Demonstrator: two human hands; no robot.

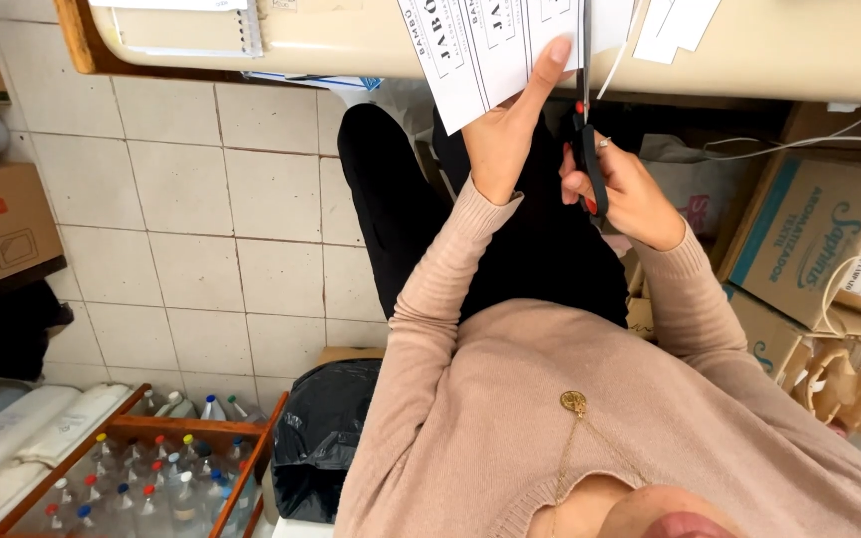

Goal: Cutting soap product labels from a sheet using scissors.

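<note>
My left hand (pixel 505 134) holds the lower edge of a white printed sheet of labels (pixel 480 50), thumb stretched up over the paper. The sheet hangs over the edge of a cream table (pixel 799 50). My right hand (pixel 630 194) grips black-handled scissors (pixel 587 149), and the blades point up into the sheet along a printed line. Thin cut strips of paper (pixel 675 25) lie on the table just right of the blades. Both hands are over my lap, in pink sweater sleeves.
Cardboard boxes (pixel 809 239) and brown paper bags (pixel 854 384) are stacked at my right. A black plastic bag (pixel 321 438) and a wooden crate of capped bottles (pixel 151 478) stand on the tiled floor at lower left. A spiral notebook (pixel 186 25) lies on the table.
</note>
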